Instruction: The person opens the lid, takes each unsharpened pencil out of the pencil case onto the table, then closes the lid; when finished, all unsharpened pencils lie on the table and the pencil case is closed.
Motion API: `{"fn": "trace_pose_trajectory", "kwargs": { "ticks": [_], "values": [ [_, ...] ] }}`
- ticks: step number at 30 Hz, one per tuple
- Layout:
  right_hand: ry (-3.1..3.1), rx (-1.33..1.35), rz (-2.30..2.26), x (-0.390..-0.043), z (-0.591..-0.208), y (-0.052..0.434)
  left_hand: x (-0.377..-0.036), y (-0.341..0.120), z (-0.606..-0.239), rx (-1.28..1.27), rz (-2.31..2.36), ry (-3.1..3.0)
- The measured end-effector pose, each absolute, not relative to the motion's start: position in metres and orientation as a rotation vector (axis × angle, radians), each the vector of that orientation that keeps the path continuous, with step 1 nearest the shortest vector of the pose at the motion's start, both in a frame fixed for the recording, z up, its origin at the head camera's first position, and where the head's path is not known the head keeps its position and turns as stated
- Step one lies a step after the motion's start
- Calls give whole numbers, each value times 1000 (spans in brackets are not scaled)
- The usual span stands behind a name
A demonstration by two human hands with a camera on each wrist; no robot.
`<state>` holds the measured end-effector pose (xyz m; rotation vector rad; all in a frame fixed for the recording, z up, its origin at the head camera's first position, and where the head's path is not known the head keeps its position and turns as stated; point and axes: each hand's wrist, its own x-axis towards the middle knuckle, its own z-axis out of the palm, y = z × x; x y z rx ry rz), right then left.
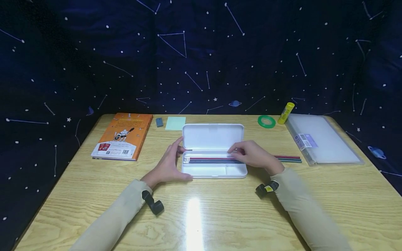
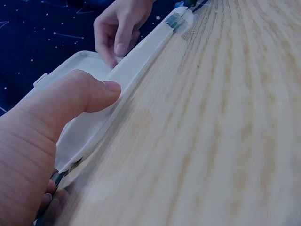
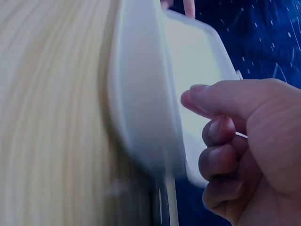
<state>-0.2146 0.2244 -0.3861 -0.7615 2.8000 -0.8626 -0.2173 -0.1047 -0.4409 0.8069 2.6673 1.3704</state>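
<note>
An unfolded white pencil case (image 1: 204,170) lies on the table, its lid (image 1: 213,137) raised at the back. Several dark and red pencils (image 1: 207,160) lie lengthwise inside it. My left hand (image 1: 169,162) grips the case's left end, thumb along the front edge and fingers round behind; in the left wrist view that thumb (image 2: 101,92) presses near the rim. Over the right end is my right hand (image 1: 251,153), fingers curled and thumb close to the forefinger (image 3: 193,99). I cannot tell whether it pinches anything. More pencils (image 1: 287,158) show beyond the right hand.
An orange book (image 1: 125,136), a blue eraser (image 1: 159,122) and pale green sticky notes (image 1: 175,123) lie at the back left. At the back right are green tape (image 1: 266,121), a yellow glue stick (image 1: 286,113) and a clear folder (image 1: 326,139). A starry cloth (image 1: 201,69) hangs behind.
</note>
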Motion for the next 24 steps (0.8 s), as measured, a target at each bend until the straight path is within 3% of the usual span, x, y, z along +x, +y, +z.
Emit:
{"fn": "trace_pose_trajectory", "kwargs": {
  "ticks": [7,24],
  "values": [
    [2791,-941,-710,-219,-393,191,-218,-103,-443,822,1382,2674],
    [2868,-798,-611,-218,-391,176,-218,-104,-440,819,1364,2689]
  ]
}}
